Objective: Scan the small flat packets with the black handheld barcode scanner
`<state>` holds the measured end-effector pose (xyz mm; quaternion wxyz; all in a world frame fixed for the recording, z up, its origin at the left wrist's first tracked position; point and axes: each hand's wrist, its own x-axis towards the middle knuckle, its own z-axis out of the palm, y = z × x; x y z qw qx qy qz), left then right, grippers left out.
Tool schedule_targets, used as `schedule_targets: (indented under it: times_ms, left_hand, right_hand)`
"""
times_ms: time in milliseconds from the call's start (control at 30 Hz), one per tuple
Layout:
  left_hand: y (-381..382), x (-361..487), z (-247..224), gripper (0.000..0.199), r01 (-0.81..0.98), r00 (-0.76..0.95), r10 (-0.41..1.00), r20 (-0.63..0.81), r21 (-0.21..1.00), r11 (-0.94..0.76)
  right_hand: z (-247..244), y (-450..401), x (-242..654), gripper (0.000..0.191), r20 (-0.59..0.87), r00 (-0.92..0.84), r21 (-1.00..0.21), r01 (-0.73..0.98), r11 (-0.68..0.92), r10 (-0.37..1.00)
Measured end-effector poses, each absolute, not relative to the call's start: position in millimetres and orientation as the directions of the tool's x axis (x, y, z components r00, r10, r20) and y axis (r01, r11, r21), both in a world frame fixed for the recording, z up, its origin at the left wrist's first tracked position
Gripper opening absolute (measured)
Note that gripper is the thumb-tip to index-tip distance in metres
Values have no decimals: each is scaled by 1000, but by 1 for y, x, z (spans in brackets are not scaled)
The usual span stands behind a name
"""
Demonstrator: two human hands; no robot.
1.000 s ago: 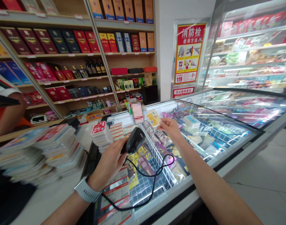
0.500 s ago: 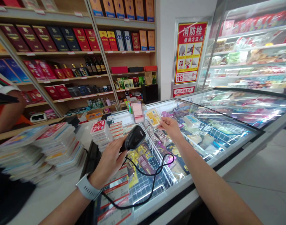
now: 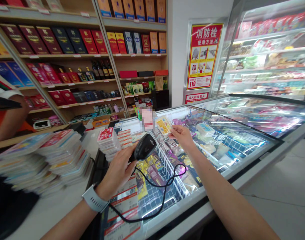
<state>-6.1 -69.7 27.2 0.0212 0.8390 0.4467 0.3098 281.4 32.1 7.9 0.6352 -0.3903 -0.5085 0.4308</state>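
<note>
Yellow flat pack above the glass-topped freezer, near edge pinched in right hand. Left hand closed round black scanner, just beside the pack; cable looping below. Piled packs on tabletop, left side.

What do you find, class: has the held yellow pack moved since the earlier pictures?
No, not noticeably: judged against the red wall poster, the yellow pack in the right hand keeps its place, below and left.
</note>
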Motion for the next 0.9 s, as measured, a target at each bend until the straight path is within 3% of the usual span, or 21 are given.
schedule_targets:
  times_ms: [600, 900]
  left_hand:
    - [-73, -5, 31, 46, 735, 418, 770, 483, 318, -599]
    - [-71, -9, 27, 47, 733, 441, 721, 534, 250, -633]
  right_hand:
    - [6, 32, 282, 44, 330, 97, -928, -148, 342, 939]
    - [10, 30, 282, 50, 301, 114, -938, -146, 316, 947]
